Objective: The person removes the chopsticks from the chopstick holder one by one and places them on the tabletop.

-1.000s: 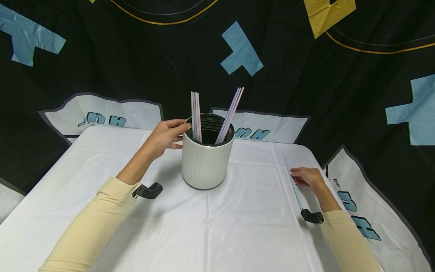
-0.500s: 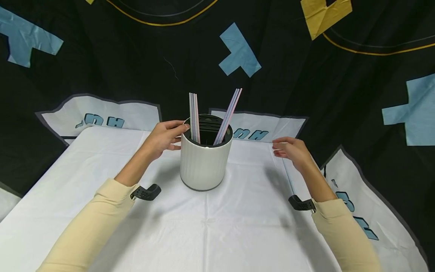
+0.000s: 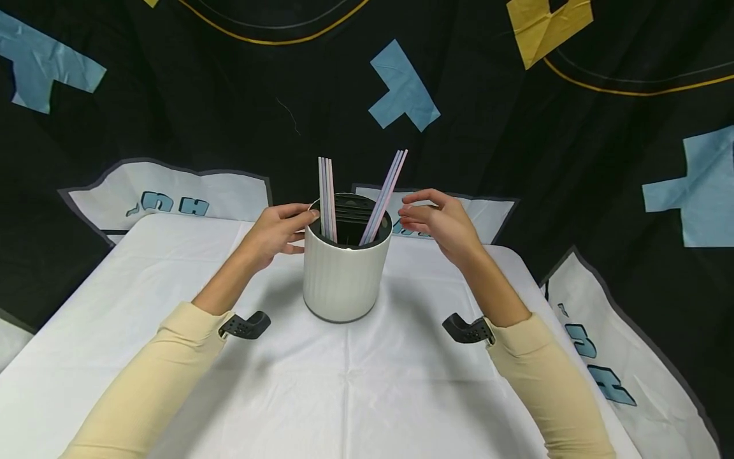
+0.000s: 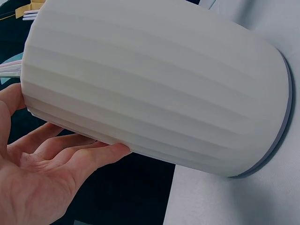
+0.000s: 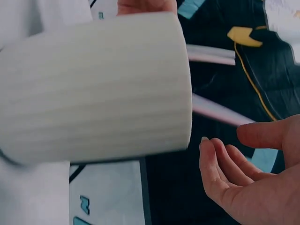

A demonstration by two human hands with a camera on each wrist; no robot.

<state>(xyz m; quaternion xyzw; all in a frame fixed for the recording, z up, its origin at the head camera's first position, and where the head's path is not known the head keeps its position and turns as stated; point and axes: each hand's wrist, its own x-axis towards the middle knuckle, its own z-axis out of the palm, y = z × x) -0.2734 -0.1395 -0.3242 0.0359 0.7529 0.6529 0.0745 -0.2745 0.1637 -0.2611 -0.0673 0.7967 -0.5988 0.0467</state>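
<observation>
A white ribbed utensil holder (image 3: 344, 284) with a dark slotted top stands upright on the table. Pale straws (image 3: 327, 197) rise from its left part; another bunch of pale straws (image 3: 385, 194) leans rightward from its right part. My left hand (image 3: 269, 234) holds the holder's left side, thumb at the rim and fingers along the wall, as the left wrist view (image 4: 51, 173) confirms. To the right of the rim my right hand (image 3: 444, 224) hovers in the air, thumb and fingers apart, nothing between them. In the right wrist view its fingers (image 5: 213, 173) are close to the straws without touching.
A white cloth (image 3: 287, 395) covers the table. Behind hangs a dark curtain (image 3: 258, 115) with blue and yellow patches. Each wrist carries a black camera mount (image 3: 246, 325). My right forearm covers the spot where a pale-blue straw lay earlier.
My right hand has risen from beside the pale-blue straw on the table's right and moved left towards the holder, without that straw. My left hand has stayed on the holder.
</observation>
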